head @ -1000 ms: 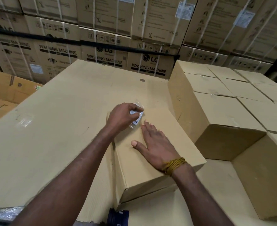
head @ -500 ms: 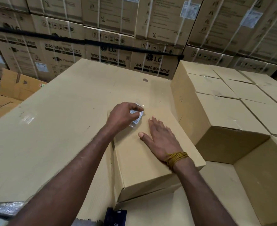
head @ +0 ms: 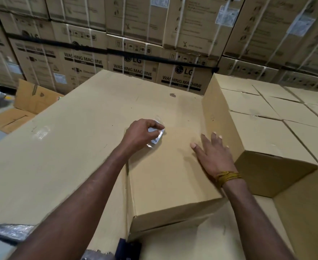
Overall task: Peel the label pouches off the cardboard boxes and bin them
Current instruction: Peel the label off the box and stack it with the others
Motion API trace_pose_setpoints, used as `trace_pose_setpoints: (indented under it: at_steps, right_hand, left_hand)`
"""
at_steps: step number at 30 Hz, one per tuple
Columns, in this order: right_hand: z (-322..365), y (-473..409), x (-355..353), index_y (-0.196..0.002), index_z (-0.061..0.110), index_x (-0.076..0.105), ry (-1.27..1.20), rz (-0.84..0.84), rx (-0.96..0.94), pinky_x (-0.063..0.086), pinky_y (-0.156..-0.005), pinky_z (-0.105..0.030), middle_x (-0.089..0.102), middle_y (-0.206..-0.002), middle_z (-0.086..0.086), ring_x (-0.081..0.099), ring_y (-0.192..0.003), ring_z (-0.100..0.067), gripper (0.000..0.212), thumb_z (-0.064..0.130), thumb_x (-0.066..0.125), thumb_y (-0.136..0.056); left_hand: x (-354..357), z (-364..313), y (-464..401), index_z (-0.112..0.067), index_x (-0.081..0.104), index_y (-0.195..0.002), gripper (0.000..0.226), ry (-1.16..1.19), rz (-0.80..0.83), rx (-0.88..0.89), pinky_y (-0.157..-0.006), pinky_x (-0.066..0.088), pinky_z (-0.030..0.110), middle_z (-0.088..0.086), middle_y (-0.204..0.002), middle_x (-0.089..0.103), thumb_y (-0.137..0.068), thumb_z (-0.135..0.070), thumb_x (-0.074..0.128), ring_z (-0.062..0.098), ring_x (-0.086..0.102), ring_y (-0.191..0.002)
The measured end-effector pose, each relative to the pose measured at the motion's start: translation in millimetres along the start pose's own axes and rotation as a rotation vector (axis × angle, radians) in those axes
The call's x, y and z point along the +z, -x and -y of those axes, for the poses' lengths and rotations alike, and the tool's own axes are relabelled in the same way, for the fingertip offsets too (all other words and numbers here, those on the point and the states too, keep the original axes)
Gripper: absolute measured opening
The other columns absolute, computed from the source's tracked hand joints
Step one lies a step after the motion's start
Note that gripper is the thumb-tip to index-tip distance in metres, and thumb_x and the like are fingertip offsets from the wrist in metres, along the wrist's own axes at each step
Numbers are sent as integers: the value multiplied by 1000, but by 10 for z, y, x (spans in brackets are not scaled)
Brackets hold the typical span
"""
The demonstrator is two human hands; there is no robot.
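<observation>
A plain cardboard box (head: 165,177) lies in front of me on a wide cardboard sheet (head: 64,147). My left hand (head: 139,134) grips a crumpled clear label pouch (head: 157,136) with white paper inside, held over the box's far left corner. My right hand (head: 213,152), with a yellow thread at the wrist, has its fingers straight and spread over the box's right edge, near the side of the neighbouring stack. Whether the pouch still sticks to the box I cannot tell.
A block of several plain boxes (head: 270,128) stands close on the right. Strapped washing-machine cartons (head: 135,53) form a wall behind. Flattened cardboard (head: 23,107) lies on the floor at left. Clear tape residue (head: 40,132) marks the sheet.
My right hand has slid to the right across the box top, from the middle to its right edge. My left hand keeps hold of the pouch in about the same place.
</observation>
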State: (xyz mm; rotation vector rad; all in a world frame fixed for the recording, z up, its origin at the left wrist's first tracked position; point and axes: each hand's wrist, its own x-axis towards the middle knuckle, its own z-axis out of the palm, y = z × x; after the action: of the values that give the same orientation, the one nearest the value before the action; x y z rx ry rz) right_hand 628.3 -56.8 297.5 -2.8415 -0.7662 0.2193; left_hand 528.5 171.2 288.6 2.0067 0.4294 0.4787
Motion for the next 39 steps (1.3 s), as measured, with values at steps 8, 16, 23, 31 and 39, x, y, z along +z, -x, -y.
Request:
trace_pose_setpoints:
  at_steps: [8,16,23,31,39]
  right_hand:
    - [479,425,236,-154,48,18,-19,184,-613,-1,-124,-39,0,-166,14,-4,-152,-9,60,65,32,-98]
    - [61,139,113,-156,36,18,-37,25,-75,18,-120,-50,8,-166,-11,13,-151,-32,66,66,26,-98]
    - [-152,664,155,-154,45,18,-160,45,-55,29,-116,-49,1,-167,7,20,-150,-27,66,70,30,-95]
    - [-259,768,152,-153,46,19,-186,0,-54,38,-107,-44,20,-162,0,38,-138,-27,62,67,30,-96]
    - [-448,973,113,-154,42,19,-187,40,-62,41,-107,-47,24,-159,-7,39,-138,-31,64,66,31,-97]
  left_hand:
    - [-28,-38,47,-31,77,-105,31,-61,-15,12,-59,41,6,-20,-101,73,-86,-14,59,-4,65,-84]
    - [-66,-86,140,-30,78,-104,29,17,-105,10,-72,53,22,-25,-96,72,-89,-11,61,-4,66,-90]
    - [73,-197,771,-32,79,-98,30,62,-175,-113,-56,48,14,-13,-88,75,-89,-8,63,3,68,-72]
    - [272,-220,1420,-49,76,-100,27,20,-154,-155,-117,25,33,-16,-126,66,-78,-36,66,-17,34,-135]
    - [455,-388,1651,-28,80,-104,29,195,-180,-199,-91,44,17,-23,-115,61,-91,-5,67,-25,37,-124]
